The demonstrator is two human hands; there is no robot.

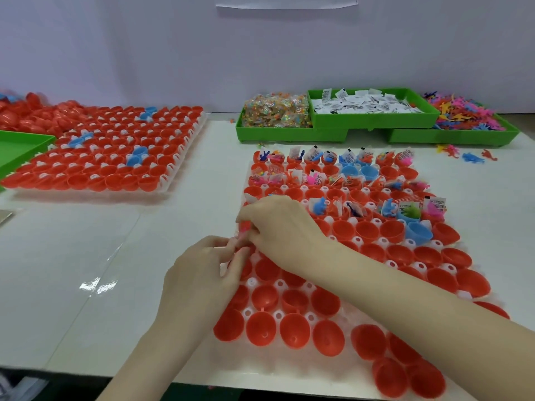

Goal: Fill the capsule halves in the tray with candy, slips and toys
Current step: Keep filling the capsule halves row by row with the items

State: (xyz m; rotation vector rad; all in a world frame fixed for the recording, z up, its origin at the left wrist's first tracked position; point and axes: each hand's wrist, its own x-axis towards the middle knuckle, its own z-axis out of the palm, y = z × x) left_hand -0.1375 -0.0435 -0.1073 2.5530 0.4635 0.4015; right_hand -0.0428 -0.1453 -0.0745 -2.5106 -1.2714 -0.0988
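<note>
A white tray (346,319) of red and a few blue capsule halves lies before me; the far rows hold candy, slips and toys, the near rows are bare. My right hand (279,224) hovers over the tray's left edge, fingers curled, pinching a small red-pink item (244,228). My left hand (202,273) sits just below it, its fingers pinching the same item's lower end. What kind of item it is cannot be told.
Green bins at the back hold candy packets (275,111), white slips (367,104) and colourful toys (469,117). A second tray of red halves (107,149) lies at left, with a green bin (20,149) and loose red halves (34,114) behind. A few toys (472,156) lie loose.
</note>
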